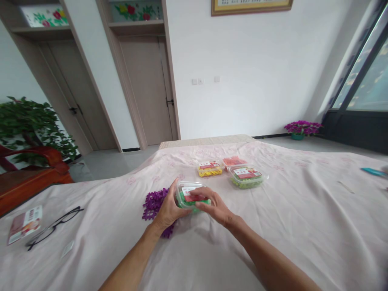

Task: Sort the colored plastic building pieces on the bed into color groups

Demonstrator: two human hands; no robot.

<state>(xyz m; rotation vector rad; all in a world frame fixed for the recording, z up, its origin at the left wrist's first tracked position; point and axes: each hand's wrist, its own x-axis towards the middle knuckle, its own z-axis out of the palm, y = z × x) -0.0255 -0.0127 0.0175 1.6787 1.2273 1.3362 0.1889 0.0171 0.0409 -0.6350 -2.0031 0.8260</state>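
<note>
In the middle of the cloth, my left hand [167, 208] grips the left side of a clear plastic box [185, 186] with green pieces inside and a red and white label on its lid. My right hand [216, 206] holds the same box from the right, fingers over the label and thumb at the front edge. Purple interlocking pieces [150, 206] lie beside and partly behind my left hand. Farther back stand three more clear boxes: one with yellow pieces [210, 171], one with light green pieces [247, 182] and one with pink-red pieces [235, 161].
A pale floral cloth [115, 218] covers the surface. Toward the left lie black-framed glasses [54, 227], a printed card [26, 224] and a small white slip [67, 249]. A blue object [374, 172] is at the far right, near a thin strip [345, 186].
</note>
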